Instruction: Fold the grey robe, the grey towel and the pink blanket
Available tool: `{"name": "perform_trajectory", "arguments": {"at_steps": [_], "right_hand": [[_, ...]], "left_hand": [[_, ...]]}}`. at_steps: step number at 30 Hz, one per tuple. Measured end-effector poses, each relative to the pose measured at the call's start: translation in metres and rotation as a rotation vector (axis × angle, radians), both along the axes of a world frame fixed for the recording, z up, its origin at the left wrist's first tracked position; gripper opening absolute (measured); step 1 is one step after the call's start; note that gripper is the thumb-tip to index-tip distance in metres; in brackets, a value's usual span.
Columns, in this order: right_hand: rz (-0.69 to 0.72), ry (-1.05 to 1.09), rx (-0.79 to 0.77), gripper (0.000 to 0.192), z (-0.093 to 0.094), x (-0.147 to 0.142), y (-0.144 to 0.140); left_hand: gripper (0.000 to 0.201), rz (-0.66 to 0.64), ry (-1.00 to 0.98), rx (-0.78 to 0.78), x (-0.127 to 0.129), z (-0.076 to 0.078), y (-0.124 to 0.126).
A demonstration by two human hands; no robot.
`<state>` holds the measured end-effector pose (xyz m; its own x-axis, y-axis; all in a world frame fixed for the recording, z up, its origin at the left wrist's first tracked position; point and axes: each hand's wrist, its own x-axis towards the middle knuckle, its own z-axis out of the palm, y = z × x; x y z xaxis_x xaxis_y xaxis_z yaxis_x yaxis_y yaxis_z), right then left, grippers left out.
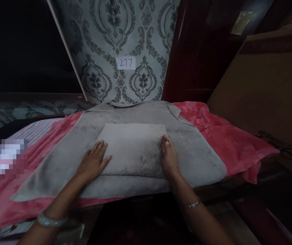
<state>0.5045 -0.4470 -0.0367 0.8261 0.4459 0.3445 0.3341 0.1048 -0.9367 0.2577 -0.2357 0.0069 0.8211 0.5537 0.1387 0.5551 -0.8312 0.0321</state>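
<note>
A: Where is the grey fluffy folded towel [133, 149] at this moment?

B: It lies as a flat rectangle on top of a bigger grey plush cloth [199, 156], which is spread over a pink tie-dye blanket [224, 136] on the bed. The folded part sits in the middle of the big cloth, close to the near edge.

A: And the hands, what do they do?

B: The left hand [93, 161] rests flat at the left edge of the folded towel, fingers stretched and a little spread, palm down. It grips nothing, it only presses. The right hand [169, 156] lies along the right edge, also open, fingers straight and together, touching the towel side.

A: Something more around?

B: Behind the bed there is a pale wallpaper with dark ornament pattern [125, 41] and on it a small white label with number 277 [125, 63]. On the right stands a big brown cardboard box [268, 88]
</note>
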Motion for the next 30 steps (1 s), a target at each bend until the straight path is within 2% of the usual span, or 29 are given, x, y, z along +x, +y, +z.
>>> {"name": "perform_trajectory", "arguments": {"at_steps": [2, 4, 6, 8, 11, 14, 16, 18, 22, 27, 30], "right_hand": [[-0.004, 0.157, 0.166, 0.063, 0.011, 0.001, -0.005], [-0.03, 0.198, 0.223, 0.057, 0.02, 0.006, -0.017], [-0.074, 0.084, 0.13, 0.053, 0.021, 0.016, -0.034], [-0.066, -0.062, -0.033, 0.053, 0.015, 0.023, -0.055], [0.072, -0.263, -0.257, 0.063, 0.0, 0.022, -0.084], [0.2, -0.556, -0.431, 0.079, -0.01, 0.006, -0.104], [0.223, -0.714, -0.511, 0.082, -0.013, -0.005, -0.109], [0.209, -0.795, -0.549, 0.077, -0.014, -0.01, -0.111], [0.194, -0.813, -0.537, 0.073, -0.015, -0.007, -0.109], [0.221, -0.776, -0.448, 0.054, -0.003, 0.006, -0.108], [0.253, -0.813, -0.468, 0.055, 0.006, 0.008, -0.108]], "left_hand": [[0.073, 0.048, -0.06, -0.034, -0.011, -0.007, 0.014], [0.073, 0.082, -0.139, -0.046, -0.018, -0.011, 0.022], [0.071, 0.048, -0.214, -0.015, -0.026, -0.014, 0.024], [0.07, -0.065, -0.247, 0.053, -0.034, -0.014, 0.021], [0.076, -0.305, -0.212, 0.129, -0.048, -0.014, 0.014], [0.07, -0.431, -0.212, 0.142, -0.057, -0.015, 0.015], [0.066, -0.449, -0.233, 0.153, -0.059, -0.014, 0.018], [0.07, -0.467, -0.238, 0.161, -0.06, -0.012, 0.021], [0.074, -0.47, -0.227, 0.12, -0.06, -0.005, 0.029], [0.04, -0.451, -0.347, -0.007, -0.062, 0.009, 0.043], [0.038, -0.396, -0.396, -0.065, -0.06, 0.014, 0.047]]}}
